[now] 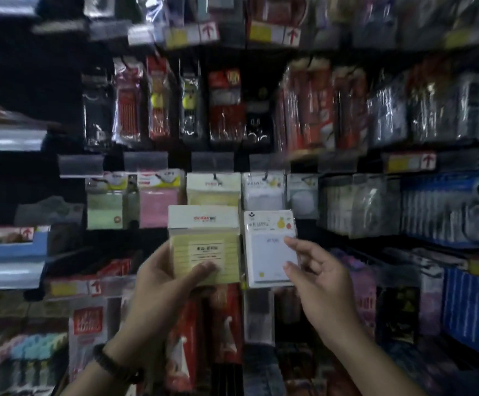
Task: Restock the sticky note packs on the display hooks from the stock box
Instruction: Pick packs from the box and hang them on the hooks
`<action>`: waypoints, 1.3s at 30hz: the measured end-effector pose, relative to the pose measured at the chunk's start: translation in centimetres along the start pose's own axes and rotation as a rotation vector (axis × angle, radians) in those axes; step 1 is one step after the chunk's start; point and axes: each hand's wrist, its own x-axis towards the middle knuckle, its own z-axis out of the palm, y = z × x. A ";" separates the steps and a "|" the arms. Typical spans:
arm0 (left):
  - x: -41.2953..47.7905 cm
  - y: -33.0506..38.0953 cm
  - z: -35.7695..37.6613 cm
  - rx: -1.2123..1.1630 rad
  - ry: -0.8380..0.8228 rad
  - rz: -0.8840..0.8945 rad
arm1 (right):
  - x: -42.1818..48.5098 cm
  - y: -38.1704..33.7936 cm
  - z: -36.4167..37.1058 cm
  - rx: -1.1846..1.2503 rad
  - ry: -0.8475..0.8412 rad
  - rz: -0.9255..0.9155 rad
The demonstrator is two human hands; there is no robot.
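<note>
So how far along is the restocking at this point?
Done: other packs already hang on the hooks. In hand: the left hand grips a yellow pack, the right hand pinches a white pack, neither hooked yet. Left: hanging both; the stock box isn't visible.

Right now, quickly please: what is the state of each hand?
Left hand: closed, holding the yellow sticky note pack.
Right hand: fingers on the edge of the white sticky note pack; grip cannot be told.

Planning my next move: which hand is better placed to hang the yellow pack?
Left. The left hand grips the yellow pack just below the hanging yellow packs; the right hand holds the white pack.
</note>
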 end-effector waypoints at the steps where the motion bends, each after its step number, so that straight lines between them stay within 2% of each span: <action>1: 0.7 0.5 -0.3 0.027 0.009 0.019 | 1.2 -0.2 0.2 0.010 0.013 -0.013; 6: 3.4 1.8 -1.6 0.085 0.045 0.054 | 5.8 0.2 1.3 -0.023 0.073 -0.074; 14: 4.9 1.7 -1.3 0.093 0.038 0.063 | 9.5 0.3 3.0 -0.057 0.080 -0.194; 30: 5.9 1.8 -1.2 0.032 -0.008 0.037 | 10.8 0.0 2.3 -0.083 0.115 -0.111; 34: 6.0 1.8 -1.2 0.036 -0.015 0.052 | 11.8 -0.4 2.4 -0.005 0.088 -0.018; 39: 6.3 1.4 -1.1 0.033 -0.019 0.067 | 12.9 0.3 1.9 -0.313 0.100 -0.122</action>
